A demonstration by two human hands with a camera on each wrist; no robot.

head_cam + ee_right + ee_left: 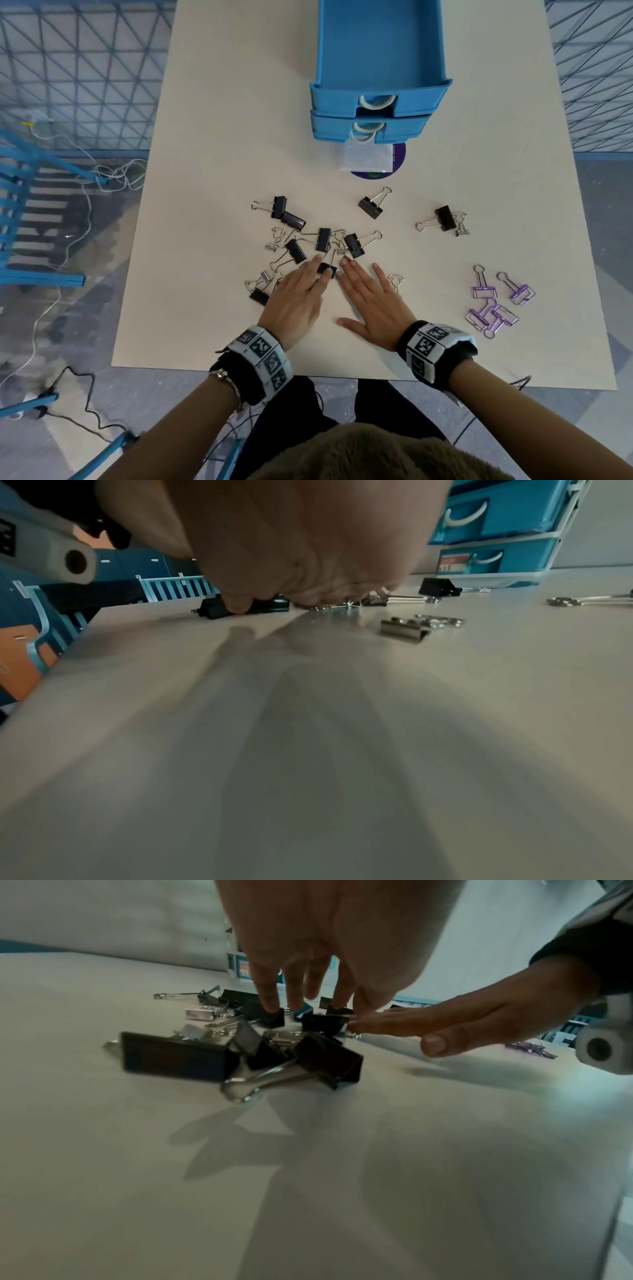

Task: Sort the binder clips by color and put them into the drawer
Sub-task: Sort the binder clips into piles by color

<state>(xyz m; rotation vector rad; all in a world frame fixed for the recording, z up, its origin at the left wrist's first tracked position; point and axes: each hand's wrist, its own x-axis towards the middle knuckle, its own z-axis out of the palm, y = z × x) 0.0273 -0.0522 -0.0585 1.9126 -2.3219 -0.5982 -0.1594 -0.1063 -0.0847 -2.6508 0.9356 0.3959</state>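
Several black binder clips [322, 240] lie scattered mid-table with small silver clips [272, 245] among them. A group of purple clips [493, 303] sits at the right. My left hand [310, 279] reaches into the pile with straight fingers, and its fingertips [270, 1007] touch a black clip [325, 268]. Beside it my right hand [366, 291] lies flat on the table, fingers straight, tips next to that same clip [219, 610]. The blue drawer unit [380, 90] stands at the far side with its top drawer pulled out.
A white packet [366, 157] on a purple disc lies just in front of the drawer unit. One silver clip [395, 281] rests by my right little finger. Two more black clips [371, 205] lie apart toward the right. The table's front edge [308, 371] is under my wrists.
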